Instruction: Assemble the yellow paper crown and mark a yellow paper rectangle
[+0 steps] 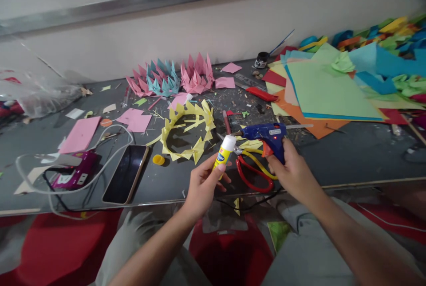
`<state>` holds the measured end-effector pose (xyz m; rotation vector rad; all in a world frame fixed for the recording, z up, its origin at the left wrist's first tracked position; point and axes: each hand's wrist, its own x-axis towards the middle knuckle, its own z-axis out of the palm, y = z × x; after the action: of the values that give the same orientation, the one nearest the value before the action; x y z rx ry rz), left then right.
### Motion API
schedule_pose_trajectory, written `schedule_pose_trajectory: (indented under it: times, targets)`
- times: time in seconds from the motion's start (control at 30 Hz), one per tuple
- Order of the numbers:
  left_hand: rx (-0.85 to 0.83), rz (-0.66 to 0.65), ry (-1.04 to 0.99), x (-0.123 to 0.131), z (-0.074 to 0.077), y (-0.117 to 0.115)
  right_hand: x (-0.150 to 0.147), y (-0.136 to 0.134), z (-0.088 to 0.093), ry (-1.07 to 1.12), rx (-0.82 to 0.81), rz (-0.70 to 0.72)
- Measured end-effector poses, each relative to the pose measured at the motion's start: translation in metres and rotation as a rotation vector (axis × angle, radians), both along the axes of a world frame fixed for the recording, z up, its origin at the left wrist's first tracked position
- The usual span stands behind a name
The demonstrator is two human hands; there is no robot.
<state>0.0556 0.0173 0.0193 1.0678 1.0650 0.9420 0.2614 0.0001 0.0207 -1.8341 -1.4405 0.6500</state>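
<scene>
My left hand (206, 184) is closed around a yellow and white glue stick (222, 157), held upright with a slight tilt. In my right hand (294, 168) is a blue hot glue gun (268, 134) with an orange trigger; a clear stick pokes out of its back and its nozzle points left, close to the top of the glue stick. Beneath the gun lie scissors (254, 186) with red and yellow handles. Left of the glue stick rests a ring-shaped crown of folded yellow paper (165, 144). A round yellow cap (159, 159) sits near that crown.
Pink (198, 73) and blue (163, 77) paper crowns stand by the wall. Coloured sheets (333, 86) pile up at right, near a red cutter (261, 94) and a paint jar (261, 60). At left are a phone (125, 174) and a purple power adapter (78, 170) with cables.
</scene>
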Motion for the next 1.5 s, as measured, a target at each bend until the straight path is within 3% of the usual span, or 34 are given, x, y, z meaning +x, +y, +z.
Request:
schedule_pose_trajectory:
  times: [0.23, 0.53, 1.17, 1.5]
  targets:
    - [-0.072, -0.069, -0.103, 0.0034, 0.0014, -0.0026, -0.0036, 0.0001, -0.004, 0.054, 0.029, 0.021]
    - [-0.205, 0.006, -0.218, 0.0053, 0.0056, -0.0024, -0.0072, 0.0005, -0.0056, 0.056, 0.02, 0.015]
    - [-0.137, -0.064, -0.175, 0.0069, 0.0044, -0.0054, -0.0082, 0.0009, -0.0026, 0.017, 0.017, -0.006]
    - [-0.129, -0.038, -0.185, 0.0086, 0.0038, -0.007, -0.0094, -0.0009, -0.0017, 0.053, 0.035, 0.011]
